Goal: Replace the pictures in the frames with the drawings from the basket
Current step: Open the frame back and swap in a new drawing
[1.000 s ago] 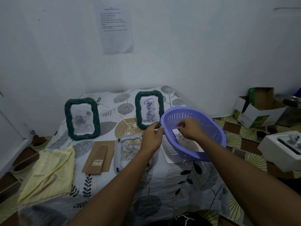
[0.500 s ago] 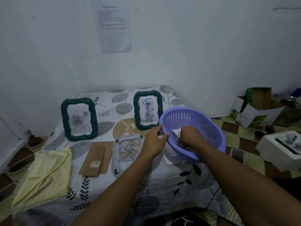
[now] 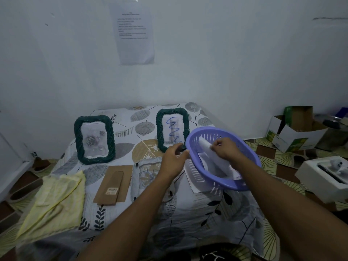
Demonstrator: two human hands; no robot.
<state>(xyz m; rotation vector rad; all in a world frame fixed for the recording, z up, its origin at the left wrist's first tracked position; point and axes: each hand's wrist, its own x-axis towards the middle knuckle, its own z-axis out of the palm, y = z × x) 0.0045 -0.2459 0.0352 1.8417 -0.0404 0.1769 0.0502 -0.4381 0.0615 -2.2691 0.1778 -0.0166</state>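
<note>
A purple slotted basket [image 3: 250,159] is tilted toward me at the table's right edge. My left hand [image 3: 174,160] grips its left rim. Inside it, my right hand [image 3: 226,149] pinches a white paper drawing [image 3: 214,159] and lifts one end. Two dark green rope frames stand at the back: the left frame [image 3: 94,139] shows a rose picture, the right frame [image 3: 172,129] a blue squiggle drawing. A frameless glass pane with a picture [image 3: 146,176] lies flat, and a brown cardboard frame backing [image 3: 113,184] lies beside it.
A leaf-patterned cloth [image 3: 188,213] covers the table. A yellow cloth [image 3: 54,200] lies at front left. White paper [image 3: 192,178] sticks out under the basket. Open cardboard boxes [image 3: 295,132] and a white box [image 3: 327,174] sit on the floor at right. The wall is close behind.
My right hand went down into the basket, took the white paper and now lifts it up. My left hand stayed on the basket's rim.
</note>
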